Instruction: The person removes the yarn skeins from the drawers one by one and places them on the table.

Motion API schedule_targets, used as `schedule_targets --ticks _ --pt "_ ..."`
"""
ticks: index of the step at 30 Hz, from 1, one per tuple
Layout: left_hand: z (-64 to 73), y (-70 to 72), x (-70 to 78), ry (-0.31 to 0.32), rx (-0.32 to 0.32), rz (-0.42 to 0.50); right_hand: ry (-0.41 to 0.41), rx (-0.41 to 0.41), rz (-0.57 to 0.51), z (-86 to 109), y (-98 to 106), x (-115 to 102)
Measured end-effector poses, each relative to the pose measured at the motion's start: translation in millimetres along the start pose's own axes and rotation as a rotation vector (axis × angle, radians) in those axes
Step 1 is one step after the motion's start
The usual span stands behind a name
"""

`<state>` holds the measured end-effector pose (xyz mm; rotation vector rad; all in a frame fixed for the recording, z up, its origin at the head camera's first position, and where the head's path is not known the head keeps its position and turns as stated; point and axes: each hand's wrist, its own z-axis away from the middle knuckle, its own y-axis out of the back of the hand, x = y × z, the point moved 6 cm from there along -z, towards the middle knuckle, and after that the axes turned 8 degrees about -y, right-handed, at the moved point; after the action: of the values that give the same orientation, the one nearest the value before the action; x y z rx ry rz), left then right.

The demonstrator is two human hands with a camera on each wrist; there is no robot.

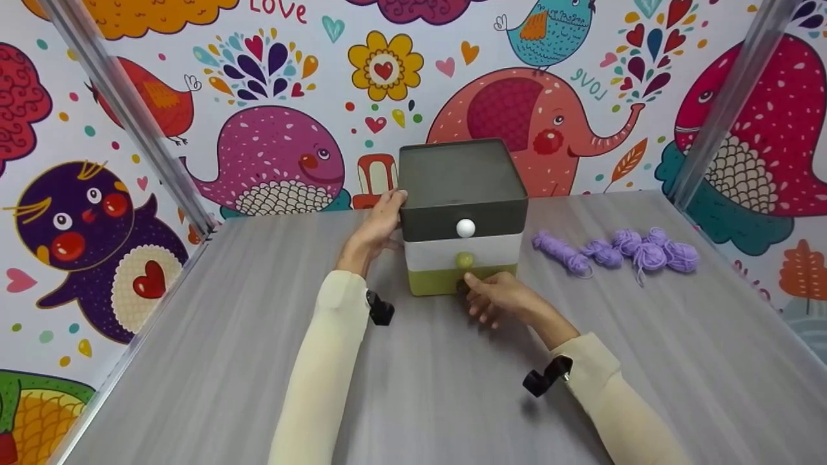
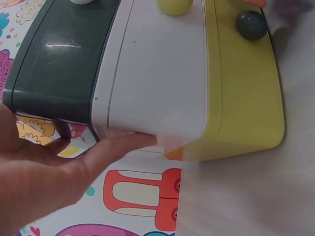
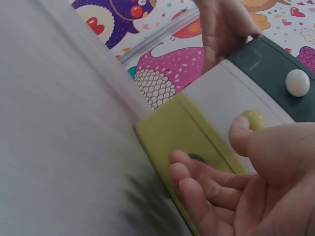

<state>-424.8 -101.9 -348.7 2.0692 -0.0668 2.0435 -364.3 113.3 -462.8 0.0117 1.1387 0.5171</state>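
A small three-tier drawer box [image 1: 462, 174] stands on the table, its tiers dark green, white and yellow-green from top to bottom. My left hand [image 1: 381, 223] rests against the box's left side, thumb stretched along the white tier in the left wrist view. At the front, my right hand [image 1: 504, 297] is by the bottom drawer, fingers loosely bent and thumb apart. Its fingertips [image 3: 178, 157] overlap the dark knob [image 2: 251, 25] in the right wrist view, partly hiding it. The thumb lies in front of the yellow-green knob [image 1: 464, 260] there. A white knob [image 1: 465, 228] marks the top drawer.
Several purple yarn balls and a longer yarn skein [image 1: 561, 253] lie to the right of the box. Behind the grey table [image 1: 226, 361] rises a wall printed with cartoon animals [image 1: 278, 155]. Metal posts [image 1: 129, 110] stand at the left and right corners.
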Motion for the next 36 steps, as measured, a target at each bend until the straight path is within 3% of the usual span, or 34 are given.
schedule_targets --ticks 8,21,36 --pt "0.0 0.0 0.4 0.003 -0.007 -0.011 -0.068 -0.008 -0.093 -8.4 -1.5 9.5" --pt "-0.7 -1.8 -0.6 0.007 -0.013 0.019 -0.061 -0.114 -0.307 -24.7 -9.2 20.7" --pt "0.3 -1.7 1.3 0.008 -0.015 0.008 -0.040 -0.115 -0.356 -28.6 -15.1 22.6"
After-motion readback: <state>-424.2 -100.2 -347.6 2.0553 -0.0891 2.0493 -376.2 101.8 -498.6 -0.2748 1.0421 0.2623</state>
